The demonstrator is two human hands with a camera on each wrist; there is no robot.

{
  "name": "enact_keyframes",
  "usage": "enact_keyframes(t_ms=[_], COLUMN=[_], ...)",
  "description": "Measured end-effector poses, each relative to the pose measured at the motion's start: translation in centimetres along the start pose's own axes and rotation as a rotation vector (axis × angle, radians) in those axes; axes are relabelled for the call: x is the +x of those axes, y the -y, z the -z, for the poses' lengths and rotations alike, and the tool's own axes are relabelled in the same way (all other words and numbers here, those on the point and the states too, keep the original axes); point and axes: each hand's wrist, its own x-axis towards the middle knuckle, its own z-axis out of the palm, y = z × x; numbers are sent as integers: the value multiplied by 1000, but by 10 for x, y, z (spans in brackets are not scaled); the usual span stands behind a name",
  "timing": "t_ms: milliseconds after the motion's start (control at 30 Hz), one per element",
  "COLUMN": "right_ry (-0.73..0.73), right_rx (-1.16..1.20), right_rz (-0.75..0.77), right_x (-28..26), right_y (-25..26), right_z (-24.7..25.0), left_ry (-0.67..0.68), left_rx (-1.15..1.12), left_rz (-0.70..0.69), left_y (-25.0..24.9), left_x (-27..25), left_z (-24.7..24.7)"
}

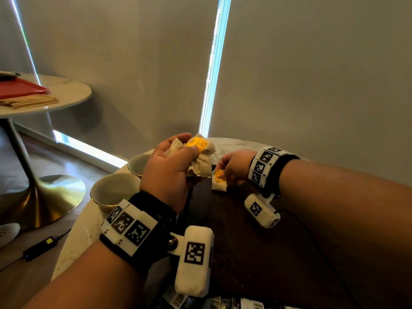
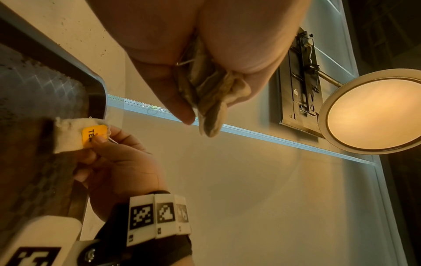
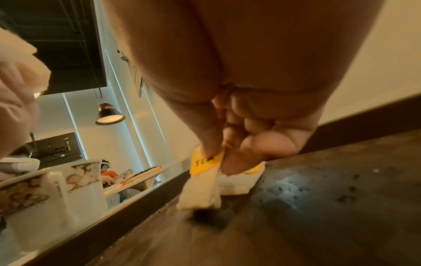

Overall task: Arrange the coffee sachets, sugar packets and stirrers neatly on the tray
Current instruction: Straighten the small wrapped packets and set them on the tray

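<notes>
A dark brown tray [image 1: 245, 230] lies on the round marble table [image 1: 75, 237]. My left hand [image 1: 169, 168] hovers above the tray's far left corner and grips a bunch of cream sachets with yellow tags [image 1: 200, 157] [image 2: 209, 100]. My right hand [image 1: 231, 166] pinches one cream sachet with a yellow "TEA" tag [image 1: 219, 180] [image 2: 73, 135] [image 3: 200, 181], its lower edge touching the tray [image 3: 318, 207]. A second sachet [image 3: 239, 183] lies on the tray just behind it.
Two white cups with gold rims [image 1: 113, 190] [image 1: 138, 161] stand on the table left of the tray. Another round table at the far left carries a red tray [image 1: 20, 86] and wooden stirrers [image 1: 31, 101]. A black cable [image 1: 316, 241] crosses the dark tray under my right arm.
</notes>
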Motion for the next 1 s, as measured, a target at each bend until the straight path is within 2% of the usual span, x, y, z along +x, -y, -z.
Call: enact_keyframes(t_ms=[100, 433, 600, 767, 833, 900, 1000], right_ry=[-92, -102, -209, -55, -3, 11, -6], right_rx=[-81, -144, -155, -30, -82, -233, -311], right_rz=[12, -44, -5, -31, 21, 63, 45], right_x=[6, 12, 5, -6, -9, -12, -13], right_y=[1, 0, -2, -4, -4, -1, 3], right_z=[-2, -6, 0, -6, -10, -13, -15], left_ry=[0, 3, 8, 10, 11, 8, 13], left_rx=[-3, -12, -25, -9, -7, -8, -4], left_rz=[2, 15, 13, 7, 5, 4, 3], left_y=[0, 1, 1, 2, 2, 2, 3], left_x=[0, 2, 2, 2, 2, 2, 2], left_z=[0, 2, 2, 3, 4, 4, 6])
